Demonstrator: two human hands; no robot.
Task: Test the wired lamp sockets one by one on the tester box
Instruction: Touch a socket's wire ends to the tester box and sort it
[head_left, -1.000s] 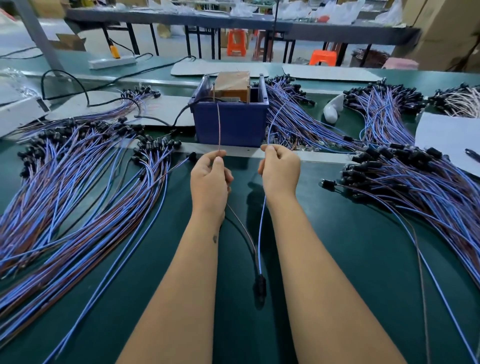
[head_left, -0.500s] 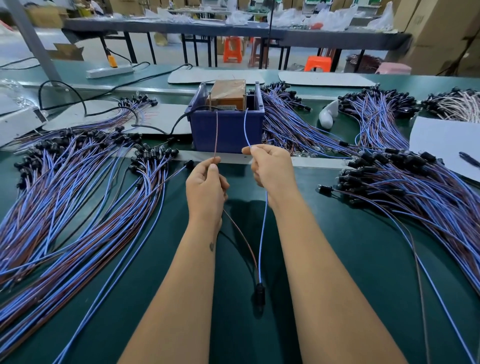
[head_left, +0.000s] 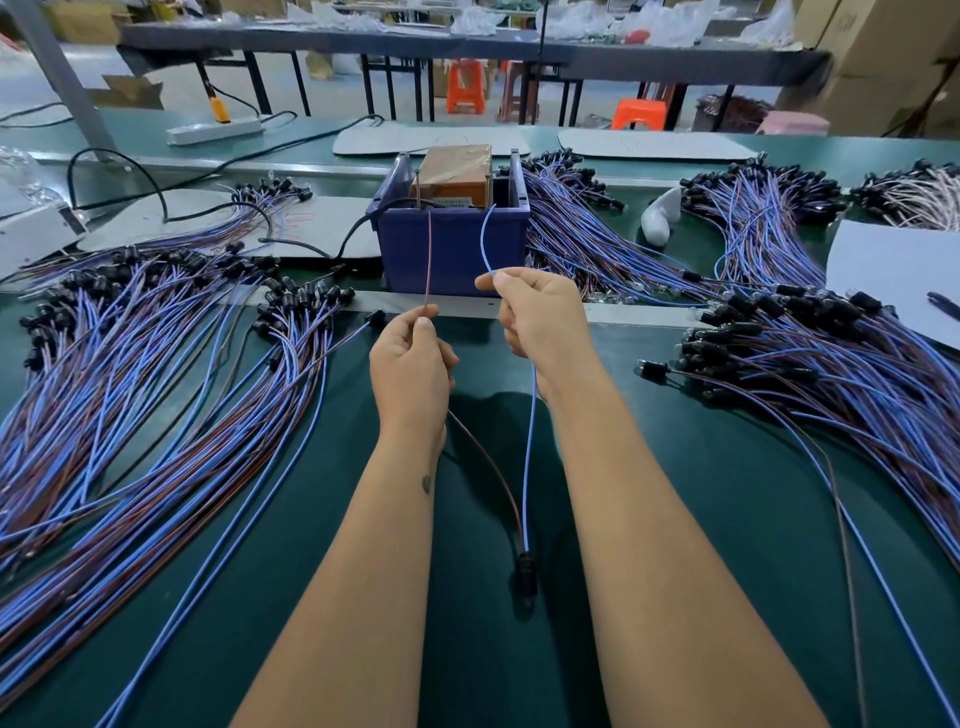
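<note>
Left hand (head_left: 410, 366) pinches the brown wire (head_left: 428, 260), right hand (head_left: 540, 322) the blue wire (head_left: 484, 244) — both rise from the pinches to the tester box (head_left: 451, 249).

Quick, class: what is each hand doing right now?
Left hand: pinching the brown wire.
Right hand: pinching the blue wire.

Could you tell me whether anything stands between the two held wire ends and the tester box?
Nothing visible does. The left hand pinches the brown wire, the right hand the blue wire, both rising freely to the tester box.

Brown wire (head_left: 428, 249), blue wire (head_left: 530, 457)
</note>
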